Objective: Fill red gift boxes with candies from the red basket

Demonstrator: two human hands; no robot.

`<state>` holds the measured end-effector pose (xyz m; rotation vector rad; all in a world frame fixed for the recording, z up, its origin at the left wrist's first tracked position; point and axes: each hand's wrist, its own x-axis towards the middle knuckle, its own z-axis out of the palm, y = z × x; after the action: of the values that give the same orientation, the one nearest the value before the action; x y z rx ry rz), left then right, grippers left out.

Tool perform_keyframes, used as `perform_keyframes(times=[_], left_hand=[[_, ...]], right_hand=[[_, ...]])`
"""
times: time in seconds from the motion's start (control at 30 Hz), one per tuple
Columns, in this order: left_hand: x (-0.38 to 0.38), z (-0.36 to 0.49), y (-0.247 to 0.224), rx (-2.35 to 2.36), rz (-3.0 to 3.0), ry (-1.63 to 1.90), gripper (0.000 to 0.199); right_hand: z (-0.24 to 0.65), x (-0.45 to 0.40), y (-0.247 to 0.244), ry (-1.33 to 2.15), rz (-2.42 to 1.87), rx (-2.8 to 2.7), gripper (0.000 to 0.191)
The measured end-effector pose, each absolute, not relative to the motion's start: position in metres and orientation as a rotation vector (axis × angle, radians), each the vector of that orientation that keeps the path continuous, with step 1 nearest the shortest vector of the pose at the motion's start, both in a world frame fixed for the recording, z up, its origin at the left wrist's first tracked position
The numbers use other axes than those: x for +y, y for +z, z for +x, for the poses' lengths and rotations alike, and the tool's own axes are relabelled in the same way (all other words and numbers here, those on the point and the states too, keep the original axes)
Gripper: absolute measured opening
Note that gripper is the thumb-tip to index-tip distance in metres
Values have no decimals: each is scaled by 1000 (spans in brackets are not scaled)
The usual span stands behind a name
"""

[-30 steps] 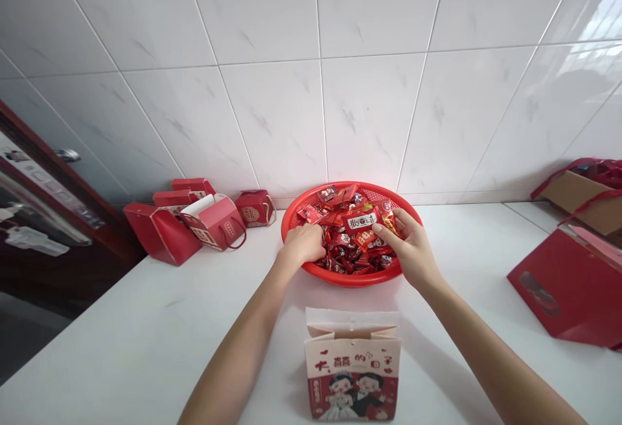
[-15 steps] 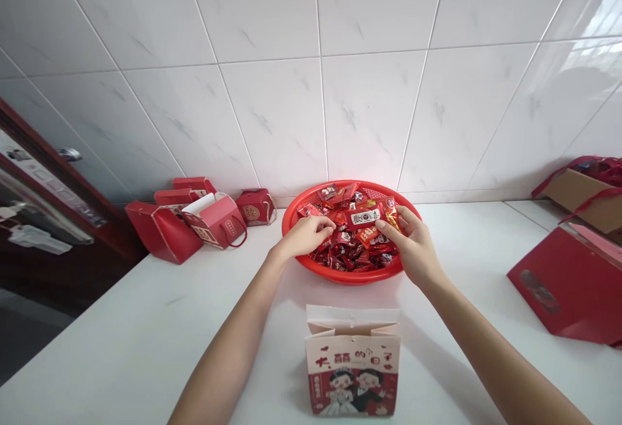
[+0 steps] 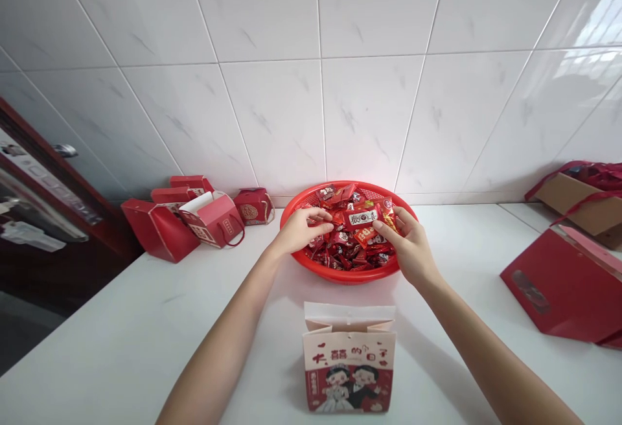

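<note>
Head view: the left hand (image 3: 304,230) is half closed, its fingers curved over the wrapped red sweets (image 3: 352,258) in a red plastic basket (image 3: 347,276); the right hand (image 3: 407,249) is half closed, its fingertips at a red-and-gold sweet (image 3: 387,212); a firm grip cannot be confirmed for either hand. The basket stands on the white table (image 3: 131,321) against a tiled wall (image 3: 315,88); a printed paper bag (image 3: 348,373) stands open nearer the person; red gift boxes (image 3: 160,230) lie left; a red flat carton (image 3: 564,286) lies right.

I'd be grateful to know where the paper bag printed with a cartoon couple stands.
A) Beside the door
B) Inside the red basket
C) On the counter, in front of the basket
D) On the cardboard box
C: the paper bag stands on the white counter, nearer the person than the red basket.
</note>
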<state>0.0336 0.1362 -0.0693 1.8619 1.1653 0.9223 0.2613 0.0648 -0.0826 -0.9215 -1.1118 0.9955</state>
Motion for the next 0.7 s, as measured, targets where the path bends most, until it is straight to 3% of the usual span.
perform_keyframes(times=[0.23, 0.43, 0.7], left_hand=[[120, 36, -47, 999, 1596, 1112, 33], [103, 38, -34, 939, 1687, 1133, 58], [90, 46, -28, 917, 1781, 1151, 31]], right_hand=[[261, 61, -78, 1009, -935, -1116, 43], [260, 56, -73, 993, -990, -1169, 46], [254, 43, -61, 962, -963, -1253, 42]])
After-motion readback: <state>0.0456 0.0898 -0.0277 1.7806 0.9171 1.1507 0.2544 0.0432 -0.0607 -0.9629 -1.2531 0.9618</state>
